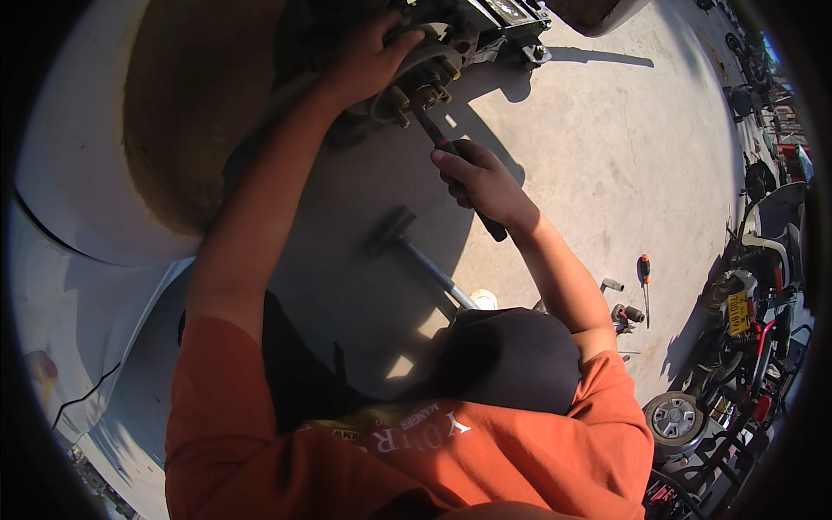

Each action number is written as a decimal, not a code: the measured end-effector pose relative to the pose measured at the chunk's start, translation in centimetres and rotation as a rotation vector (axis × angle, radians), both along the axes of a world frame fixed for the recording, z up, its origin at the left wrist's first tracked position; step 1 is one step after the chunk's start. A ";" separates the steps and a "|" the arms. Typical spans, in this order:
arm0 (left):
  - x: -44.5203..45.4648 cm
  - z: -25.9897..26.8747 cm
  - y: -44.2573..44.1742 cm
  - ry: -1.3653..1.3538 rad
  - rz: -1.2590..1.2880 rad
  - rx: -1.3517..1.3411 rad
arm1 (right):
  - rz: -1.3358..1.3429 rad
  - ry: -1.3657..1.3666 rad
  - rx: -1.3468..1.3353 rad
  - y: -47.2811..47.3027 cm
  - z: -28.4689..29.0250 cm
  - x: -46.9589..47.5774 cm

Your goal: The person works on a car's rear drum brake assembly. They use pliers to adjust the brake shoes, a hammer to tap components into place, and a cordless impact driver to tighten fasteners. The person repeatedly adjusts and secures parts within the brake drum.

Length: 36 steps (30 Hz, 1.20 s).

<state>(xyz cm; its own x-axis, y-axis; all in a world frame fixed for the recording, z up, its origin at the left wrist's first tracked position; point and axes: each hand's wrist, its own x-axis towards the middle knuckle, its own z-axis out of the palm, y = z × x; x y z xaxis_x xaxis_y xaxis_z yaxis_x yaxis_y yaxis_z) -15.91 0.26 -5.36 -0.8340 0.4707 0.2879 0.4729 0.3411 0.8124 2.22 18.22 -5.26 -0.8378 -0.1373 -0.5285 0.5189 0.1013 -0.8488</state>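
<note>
At the top of the head view, a wheel hub (422,84) with protruding studs sits beside the vehicle's wheel arch. My left hand (374,62) rests against the rim of the round hub part, with the thumb and a finger spread; what its palm touches is partly hidden. My right hand (478,179) is closed round the black handle of a pliers-like tool (429,127) with a red band. The tool's dark tip reaches the hub's centre between the studs, where its contact is hard to see. Below, a hammer (432,266) with a metal shaft lies in shadow on the concrete.
On the concrete to the right are an orange-handled screwdriver (645,279), a socket (612,285) and several small metal parts (627,315). A loose wheel (676,419) and parked motorcycles (734,325) line the right side. The vehicle's light body panel (78,156) curves along the left.
</note>
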 end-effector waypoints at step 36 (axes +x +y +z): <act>0.4 -0.6 0.4 0.077 0.072 0.057 | 0.139 0.060 0.077 -1.3 0.0 1.1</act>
<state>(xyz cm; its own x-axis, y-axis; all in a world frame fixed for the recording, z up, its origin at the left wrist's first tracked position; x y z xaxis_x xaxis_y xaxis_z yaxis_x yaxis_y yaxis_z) -15.54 0.71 -5.93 -0.8398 0.3909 0.3767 0.5101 0.3307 0.7940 3.32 16.95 -5.25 -0.8436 -0.2152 -0.4920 0.4442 0.2352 -0.8645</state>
